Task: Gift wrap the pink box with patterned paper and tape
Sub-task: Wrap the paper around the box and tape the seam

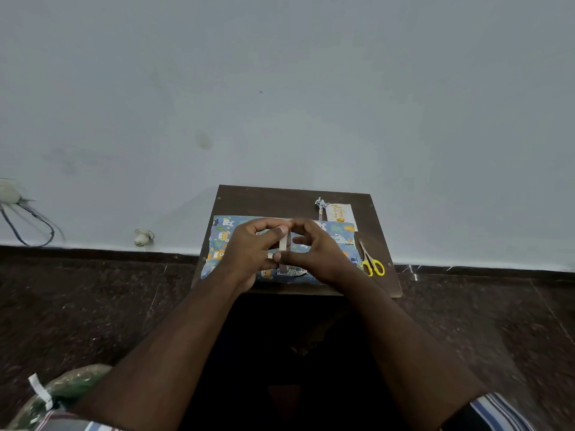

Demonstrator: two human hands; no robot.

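Both hands (289,253) pinch tape strip (283,244); scissors (371,263) right.

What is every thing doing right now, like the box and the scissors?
wrapped box: flat on table, covered in patterned paper.
tape strip: held over the box.
left hand: pinches tape.
right hand: pinches tape.
scissors: closed, lying beside the box.
card: flat behind the box.

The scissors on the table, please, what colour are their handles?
Yellow handles on the scissors, head view.
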